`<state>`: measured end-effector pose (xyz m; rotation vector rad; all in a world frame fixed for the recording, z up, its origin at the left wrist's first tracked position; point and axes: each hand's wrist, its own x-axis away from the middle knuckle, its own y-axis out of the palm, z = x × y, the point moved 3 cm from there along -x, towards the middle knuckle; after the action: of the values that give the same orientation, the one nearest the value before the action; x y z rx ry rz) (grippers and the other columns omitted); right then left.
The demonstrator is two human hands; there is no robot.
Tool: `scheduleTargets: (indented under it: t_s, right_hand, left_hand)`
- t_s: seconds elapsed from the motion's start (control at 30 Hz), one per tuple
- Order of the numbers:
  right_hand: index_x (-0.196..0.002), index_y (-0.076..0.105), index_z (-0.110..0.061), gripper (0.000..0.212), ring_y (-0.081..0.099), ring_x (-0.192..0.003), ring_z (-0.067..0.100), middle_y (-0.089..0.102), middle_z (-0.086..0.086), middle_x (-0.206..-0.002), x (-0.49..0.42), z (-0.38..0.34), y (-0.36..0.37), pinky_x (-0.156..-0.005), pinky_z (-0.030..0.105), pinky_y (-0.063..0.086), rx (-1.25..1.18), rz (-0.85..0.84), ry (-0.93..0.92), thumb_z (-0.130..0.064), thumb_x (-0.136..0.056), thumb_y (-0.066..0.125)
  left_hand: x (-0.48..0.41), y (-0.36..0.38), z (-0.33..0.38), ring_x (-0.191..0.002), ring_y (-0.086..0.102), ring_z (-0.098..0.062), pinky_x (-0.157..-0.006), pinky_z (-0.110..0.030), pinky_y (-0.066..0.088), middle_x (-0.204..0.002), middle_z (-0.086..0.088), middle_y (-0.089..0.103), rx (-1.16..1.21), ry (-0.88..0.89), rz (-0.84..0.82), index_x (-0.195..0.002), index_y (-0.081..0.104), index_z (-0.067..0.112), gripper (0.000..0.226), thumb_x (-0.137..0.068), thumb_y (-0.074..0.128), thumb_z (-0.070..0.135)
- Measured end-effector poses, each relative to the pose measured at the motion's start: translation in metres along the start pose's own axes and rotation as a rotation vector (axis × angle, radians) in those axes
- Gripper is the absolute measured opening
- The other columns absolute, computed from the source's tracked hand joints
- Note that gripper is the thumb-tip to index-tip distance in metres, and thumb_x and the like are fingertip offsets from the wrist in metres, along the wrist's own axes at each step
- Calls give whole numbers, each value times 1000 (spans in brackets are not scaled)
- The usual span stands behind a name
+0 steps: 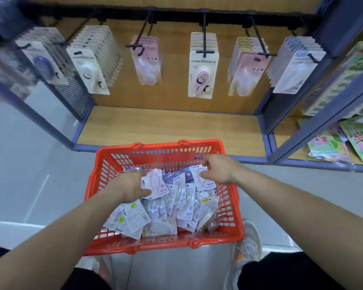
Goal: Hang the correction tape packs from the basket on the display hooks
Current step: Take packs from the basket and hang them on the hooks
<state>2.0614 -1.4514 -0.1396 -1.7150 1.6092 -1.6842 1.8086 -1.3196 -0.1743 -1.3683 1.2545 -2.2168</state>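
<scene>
A red plastic basket [232, 208] sits on the floor in front of me, filled with several correction tape packs [176, 206]. My left hand [130, 183] grips a pink pack [154, 184] over the basket's left side. My right hand [220, 169] pinches another pink pack [203, 181] near the basket's far right corner. Above, black display hooks [204, 40] on a rail carry rows of hanging packs against a wooden back panel.
A wooden shelf floor [170, 126] with a blue frame lies under the hooks. A perforated metal side panel [73, 95] stands at the left. Colourful card packs [344, 141] fill the shelf at the right. My shoes [247, 248] are beside the basket.
</scene>
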Motion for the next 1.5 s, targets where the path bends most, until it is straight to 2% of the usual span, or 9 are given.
scheduleTargets:
  t_s: [0.43, 0.6, 0.73, 0.9, 1.0, 1.1, 1.2, 1.37, 1.5]
  right_hand:
    - [-155, 27, -10, 81, 56, -124, 35, 48, 15, -145, -99, -19, 149, -91, 43, 53, -177, -117, 168, -47, -95, 66]
    - [-160, 8, -16, 105, 67, -87, 32, 64, 5, -89, -109, -32, 167, -67, 38, 50, -392, -30, 212, -49, -87, 76]
    - [-162, 1, -25, 115, 64, -79, 28, 67, 3, -83, -108, -39, 184, -59, 35, 43, -394, 49, 224, -56, -82, 78]
    - [-161, 7, -34, 112, 70, -99, 32, 66, 15, -132, -100, -37, 182, -74, 34, 50, -621, 104, 213, -35, -81, 86]
    - [-163, 5, -33, 118, 57, -112, 9, 41, -6, -159, -92, -34, 176, -82, 28, 47, -822, 137, 189, -21, -80, 89]
    - [-152, 35, -32, 97, 63, -102, -8, 58, -24, -130, -88, -25, 178, -73, 18, 55, -921, 162, 185, -17, -75, 91]
    - [-129, 50, -30, 69, 64, -101, 0, 62, -22, -113, -84, -20, 179, -72, 17, 52, -976, 176, 226, -15, -75, 91]
    - [-116, 64, -22, 41, 72, -98, 14, 74, -7, -108, -81, -11, 183, -83, 35, 61, -1101, 209, 268, -10, -83, 84]
    - [-106, 66, -28, 32, 75, -95, 14, 77, -4, -104, -85, -8, 184, -91, 44, 60, -1182, 221, 285, -2, -89, 75]
  left_hand:
    - [-67, 87, -43, -146, 35, -29, -114, -40, 37, -159, -11, 37, 213, -96, 57, -157, 31, 15, 87, -89, 71, 52]
    - [-94, 98, -37, -142, 38, -29, -115, -40, 34, -150, -10, 48, 276, -123, 180, -156, 31, 13, 89, -89, 68, 58]
    - [-101, 107, -35, -135, 47, -25, -109, -38, 38, -140, -3, 59, 280, -153, 258, -150, 43, 20, 79, -87, 69, 60]
    - [-95, 109, -34, -126, 49, -21, -101, -30, 36, -127, 2, 63, 497, -131, 291, -150, 43, 23, 83, -79, 84, 39]
    - [-91, 116, -31, -111, 55, -11, -88, -26, 43, -122, 4, 63, 675, -89, 225, -152, 40, 29, 88, -77, 86, 27]
    - [-91, 117, -21, -100, 60, -9, -95, -34, 51, -123, 5, 60, 817, -110, 195, -148, 45, 26, 72, -85, 80, 31]
    - [-95, 114, -12, -112, 61, -16, -99, -41, 53, -123, 2, 61, 926, -124, 210, -139, 53, 25, 63, -84, 79, 42]
    - [-104, 119, -2, -103, 64, -12, -69, -8, 46, -109, 10, 64, 1012, -127, 164, -138, 52, 22, 65, -82, 86, 25]
    - [-108, 116, 1, -104, 59, -12, -76, -15, 46, -119, 5, 58, 1024, -115, 121, -139, 48, 20, 70, -80, 87, 23]
